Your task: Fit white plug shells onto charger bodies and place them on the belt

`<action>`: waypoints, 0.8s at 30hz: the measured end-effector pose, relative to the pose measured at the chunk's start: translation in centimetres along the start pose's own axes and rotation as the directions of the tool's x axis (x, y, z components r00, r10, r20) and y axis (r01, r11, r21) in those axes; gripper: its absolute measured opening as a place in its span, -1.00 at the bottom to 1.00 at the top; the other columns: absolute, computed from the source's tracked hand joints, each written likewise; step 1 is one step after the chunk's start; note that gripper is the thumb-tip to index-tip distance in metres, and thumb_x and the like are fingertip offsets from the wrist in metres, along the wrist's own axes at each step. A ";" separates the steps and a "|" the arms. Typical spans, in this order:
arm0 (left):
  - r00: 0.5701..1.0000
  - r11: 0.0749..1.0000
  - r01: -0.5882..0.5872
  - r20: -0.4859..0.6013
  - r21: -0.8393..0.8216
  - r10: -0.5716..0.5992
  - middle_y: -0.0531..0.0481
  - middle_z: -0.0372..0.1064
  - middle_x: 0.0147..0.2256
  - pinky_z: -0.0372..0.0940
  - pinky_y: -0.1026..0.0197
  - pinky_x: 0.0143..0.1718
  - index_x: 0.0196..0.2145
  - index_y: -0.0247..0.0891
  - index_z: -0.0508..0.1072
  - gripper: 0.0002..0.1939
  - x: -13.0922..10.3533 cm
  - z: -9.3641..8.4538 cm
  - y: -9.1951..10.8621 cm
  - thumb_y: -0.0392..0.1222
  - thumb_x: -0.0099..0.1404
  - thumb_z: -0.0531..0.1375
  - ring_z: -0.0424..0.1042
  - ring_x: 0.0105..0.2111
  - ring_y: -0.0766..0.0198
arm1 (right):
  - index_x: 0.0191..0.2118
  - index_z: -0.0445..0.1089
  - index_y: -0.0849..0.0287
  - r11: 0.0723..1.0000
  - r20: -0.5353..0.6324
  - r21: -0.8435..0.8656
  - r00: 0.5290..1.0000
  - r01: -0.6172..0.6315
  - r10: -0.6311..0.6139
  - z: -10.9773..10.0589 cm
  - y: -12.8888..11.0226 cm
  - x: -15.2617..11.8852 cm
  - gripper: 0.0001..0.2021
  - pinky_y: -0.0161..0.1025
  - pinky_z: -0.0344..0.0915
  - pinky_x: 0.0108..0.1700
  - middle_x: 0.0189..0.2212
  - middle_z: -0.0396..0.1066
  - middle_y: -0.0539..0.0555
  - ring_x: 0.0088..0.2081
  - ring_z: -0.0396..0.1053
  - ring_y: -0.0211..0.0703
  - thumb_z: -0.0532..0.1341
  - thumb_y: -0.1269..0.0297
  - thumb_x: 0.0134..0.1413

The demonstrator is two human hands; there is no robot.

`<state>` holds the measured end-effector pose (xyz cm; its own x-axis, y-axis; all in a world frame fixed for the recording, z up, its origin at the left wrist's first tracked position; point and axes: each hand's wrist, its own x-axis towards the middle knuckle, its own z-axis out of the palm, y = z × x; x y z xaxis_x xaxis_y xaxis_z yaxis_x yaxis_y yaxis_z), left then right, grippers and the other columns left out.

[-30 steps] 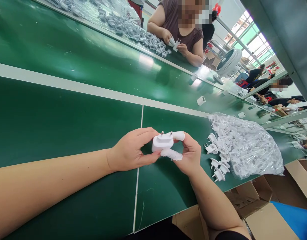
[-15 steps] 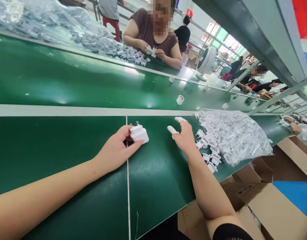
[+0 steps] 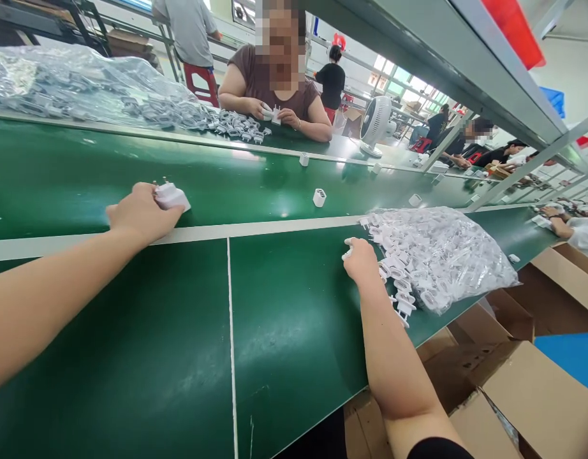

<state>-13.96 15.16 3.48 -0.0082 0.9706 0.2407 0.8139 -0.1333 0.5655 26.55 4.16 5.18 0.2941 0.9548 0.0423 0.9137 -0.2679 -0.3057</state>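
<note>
The left hand [image 3: 141, 217] grasps the white plastic two-pin charger [image 3: 172, 196], now over the glossy green belt [image 3: 256, 178] beyond the pale strip [image 3: 294, 227]; half a second ago both were above the nearer green tabletop [image 3: 294, 344]. The right hand [image 3: 363, 260], white covers on its fingertips, has its fingers drawn in closer beside the loose white plug pieces [image 3: 403, 294]; whether it grips anything I cannot tell.

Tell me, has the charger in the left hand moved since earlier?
Yes. The left hand has taken the charger across the white strip, from near side to far.
</note>
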 end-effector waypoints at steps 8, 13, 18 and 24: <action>0.874 0.998 0.064 -0.480 -0.026 -0.069 -0.31 -0.14 0.33 -0.08 -0.27 -0.25 0.21 -0.44 0.13 -0.15 -1.7 3.5 5.8 0.36 0.31 0.14 -0.12 0.34 -0.40 | -0.09 0.59 0.11 0.944 0.007 0.242 0.973 0.224 -0.233 1.0 -3.2 -1.2 -0.79 -0.26 0.40 -0.06 -0.13 0.37 0.07 -0.17 0.44 -0.18 0.34 0.37 0.15; 0.989 0.996 -0.036 -0.149 -0.076 0.025 -0.22 0.21 0.22 0.09 -0.18 0.28 0.19 -0.30 0.27 -0.33 1.7 8.2 12.2 0.02 0.20 0.29 0.11 0.30 -0.18 | -0.33 0.57 0.11 0.945 0.042 0.252 0.973 0.208 -0.225 0.7 -3.4 -1.5 -0.94 -0.23 0.31 -0.21 -0.26 0.39 0.03 -0.29 0.39 -0.18 0.38 0.41 0.06; 0.994 0.995 0.015 0.112 -0.103 -0.003 -0.19 0.39 0.16 0.21 -0.04 0.22 0.16 -0.25 0.34 -0.27 5.5 13.9 17.6 0.16 0.13 0.37 0.18 0.27 -0.15 | -0.45 0.49 0.11 0.955 0.053 0.272 0.989 0.119 -0.138 -0.1 -2.0 -1.3 -0.82 -0.20 0.20 -0.25 -0.45 0.38 -0.03 -0.38 0.33 -0.16 0.35 0.56 -0.13; 0.984 0.987 0.138 0.128 -0.086 -0.126 -0.29 0.49 0.02 0.28 -0.09 0.10 0.01 -0.27 0.48 -0.55 7.4 16.2 19.3 0.04 0.26 0.28 0.35 0.13 -0.20 | -0.33 0.57 0.11 0.820 0.049 0.565 0.988 0.095 -0.148 0.3 -2.3 -1.4 -0.88 -0.21 0.34 -0.21 -0.28 0.49 0.03 -0.32 0.44 -0.17 0.39 0.23 -0.04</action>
<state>11.11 22.97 3.41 -0.0367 0.9972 0.0648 0.7521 -0.0151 0.6589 23.98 3.44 5.53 0.1412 0.9892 0.0402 0.6182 -0.0564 -0.7840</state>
